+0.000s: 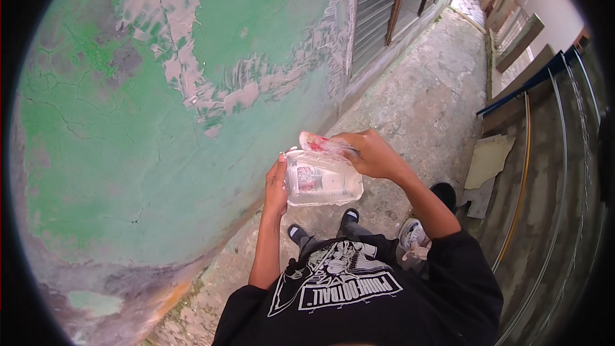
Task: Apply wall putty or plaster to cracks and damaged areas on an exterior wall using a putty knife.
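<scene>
My left hand (276, 189) grips the left side of a clear plastic tub (349, 187), its fingers closed on the wall. White paste smears the rim, and a printed label shows through the base. My right hand (377, 154) is closed around a flat red scraper (314, 141) coated in whitish paste, held over the tub's far rim. Part of the scraper is hidden by my fingers. To the left stands a green wall (128, 179) with rough pale putty (238, 97) spread across its upper part.
A concrete path (432, 90) runs ahead beside a louvered window (378, 9). By my right foot sits a white-smeared container (413, 234). Broken board pieces (490, 161) and an orange-yellow rod (516, 198) line the right side, along a grey block wall.
</scene>
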A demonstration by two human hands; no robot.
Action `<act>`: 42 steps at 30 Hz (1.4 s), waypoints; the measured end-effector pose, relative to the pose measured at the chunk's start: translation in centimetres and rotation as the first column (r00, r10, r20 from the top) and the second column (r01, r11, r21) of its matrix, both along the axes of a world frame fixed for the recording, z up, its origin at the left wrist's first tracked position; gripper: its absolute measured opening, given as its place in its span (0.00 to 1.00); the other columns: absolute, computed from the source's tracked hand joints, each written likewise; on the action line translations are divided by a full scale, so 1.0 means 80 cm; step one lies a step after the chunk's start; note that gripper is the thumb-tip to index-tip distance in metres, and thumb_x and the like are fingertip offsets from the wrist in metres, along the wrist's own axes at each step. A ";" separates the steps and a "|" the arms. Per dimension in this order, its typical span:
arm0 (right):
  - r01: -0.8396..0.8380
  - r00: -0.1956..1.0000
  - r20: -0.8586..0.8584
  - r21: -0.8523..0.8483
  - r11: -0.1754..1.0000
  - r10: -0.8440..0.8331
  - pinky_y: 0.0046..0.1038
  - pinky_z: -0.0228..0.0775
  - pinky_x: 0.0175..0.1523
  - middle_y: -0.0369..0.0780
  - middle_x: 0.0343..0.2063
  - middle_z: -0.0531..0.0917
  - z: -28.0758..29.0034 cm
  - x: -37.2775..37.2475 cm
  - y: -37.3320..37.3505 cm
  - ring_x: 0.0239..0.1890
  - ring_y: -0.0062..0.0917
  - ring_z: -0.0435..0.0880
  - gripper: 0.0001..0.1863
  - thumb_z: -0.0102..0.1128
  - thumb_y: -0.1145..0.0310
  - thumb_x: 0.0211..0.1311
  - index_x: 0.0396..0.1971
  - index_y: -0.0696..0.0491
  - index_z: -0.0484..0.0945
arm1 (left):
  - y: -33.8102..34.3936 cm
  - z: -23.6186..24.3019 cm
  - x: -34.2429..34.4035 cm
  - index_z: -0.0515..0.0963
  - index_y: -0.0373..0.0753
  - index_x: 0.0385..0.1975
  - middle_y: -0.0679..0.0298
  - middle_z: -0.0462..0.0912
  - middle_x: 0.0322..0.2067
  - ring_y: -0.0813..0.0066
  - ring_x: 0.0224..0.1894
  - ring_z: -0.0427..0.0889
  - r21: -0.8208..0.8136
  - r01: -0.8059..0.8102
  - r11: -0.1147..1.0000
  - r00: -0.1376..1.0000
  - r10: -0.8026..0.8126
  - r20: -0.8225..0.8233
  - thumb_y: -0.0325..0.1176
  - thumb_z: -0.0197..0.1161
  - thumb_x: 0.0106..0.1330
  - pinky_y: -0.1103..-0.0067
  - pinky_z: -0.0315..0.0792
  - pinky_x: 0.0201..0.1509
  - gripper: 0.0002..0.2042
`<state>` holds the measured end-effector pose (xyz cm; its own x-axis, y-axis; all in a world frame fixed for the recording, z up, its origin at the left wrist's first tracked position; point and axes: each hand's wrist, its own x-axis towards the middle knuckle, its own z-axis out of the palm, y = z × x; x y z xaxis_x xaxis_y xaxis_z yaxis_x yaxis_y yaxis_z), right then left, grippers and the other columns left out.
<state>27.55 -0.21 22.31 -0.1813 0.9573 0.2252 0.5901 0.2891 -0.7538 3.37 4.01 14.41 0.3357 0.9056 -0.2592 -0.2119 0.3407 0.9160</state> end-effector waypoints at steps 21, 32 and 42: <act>-0.199 0.939 0.296 0.046 0.979 0.177 0.43 0.72 0.39 0.48 0.33 0.82 -0.021 0.077 0.006 0.34 0.47 0.81 0.10 0.54 0.64 0.64 0.41 0.51 0.73 | -0.026 -0.003 0.077 0.78 0.31 0.48 0.63 0.81 0.38 0.80 0.37 0.77 0.044 -0.141 0.989 0.984 0.145 -0.102 0.48 0.48 0.74 0.80 0.73 0.42 0.23; -0.114 0.971 0.225 0.114 0.987 0.086 0.41 0.72 0.34 0.44 0.31 0.80 -0.048 0.087 -0.014 0.34 0.43 0.82 0.14 0.58 0.64 0.58 0.41 0.53 0.70 | -0.035 -0.032 0.092 0.76 0.31 0.50 0.61 0.80 0.41 0.77 0.41 0.78 0.131 -0.307 0.943 0.944 0.319 -0.085 0.49 0.48 0.74 0.79 0.75 0.45 0.23; -0.008 0.994 0.113 0.105 0.994 -0.004 0.43 0.70 0.32 0.51 0.28 0.80 -0.065 0.072 -0.026 0.30 0.52 0.79 0.08 0.53 0.76 0.60 0.40 0.56 0.72 | -0.023 -0.036 0.077 0.74 0.31 0.54 0.61 0.79 0.42 0.78 0.41 0.78 0.096 -0.397 0.913 0.918 0.396 0.033 0.46 0.46 0.75 0.78 0.78 0.42 0.23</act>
<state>33.31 -2.28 17.08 -0.2130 0.9291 0.3024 0.6690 0.3642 -0.6479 9.52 2.19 11.49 -0.0537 0.9857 -0.1599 -0.3231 0.1344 0.9368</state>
